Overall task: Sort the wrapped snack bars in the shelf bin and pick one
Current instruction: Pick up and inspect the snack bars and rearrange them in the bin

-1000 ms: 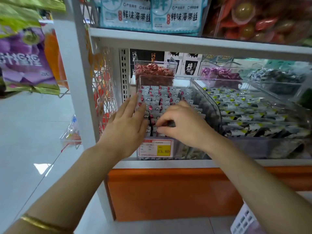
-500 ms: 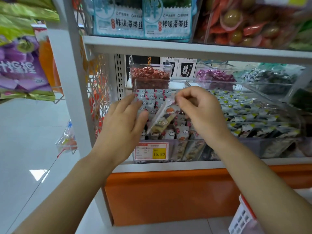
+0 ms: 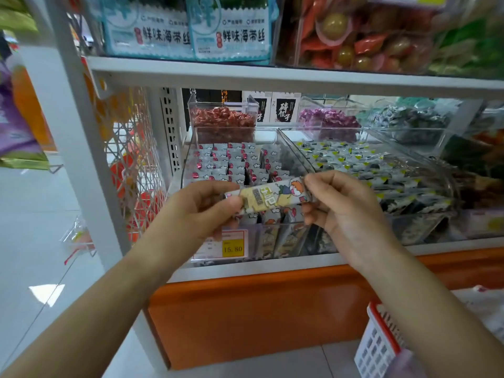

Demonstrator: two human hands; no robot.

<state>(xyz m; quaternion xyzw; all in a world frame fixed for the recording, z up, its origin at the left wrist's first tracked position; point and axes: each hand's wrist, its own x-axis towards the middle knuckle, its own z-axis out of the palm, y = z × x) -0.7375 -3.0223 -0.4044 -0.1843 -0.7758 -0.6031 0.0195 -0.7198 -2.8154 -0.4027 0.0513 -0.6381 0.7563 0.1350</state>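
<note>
At frame centre, the left hand (image 3: 199, 211) and right hand (image 3: 346, 211) each pinch an end of one snack bar (image 3: 268, 196), held crosswise before the clear bin (image 3: 293, 148). Fingers hide the bar's ends, and the price tag (image 3: 231, 248) is half covered.

On the upper shelf (image 3: 272, 70) before you, two teal packets (image 3: 152, 34) each read "鲜味海带丝". Further back, a black-and-white box (image 3: 285, 110) reads "碎银子". The yellow price label (image 3: 232, 249) on the bin (image 3: 295, 149) reads "15.80". Print on your snack bar (image 3: 268, 197) is illegible.
</note>
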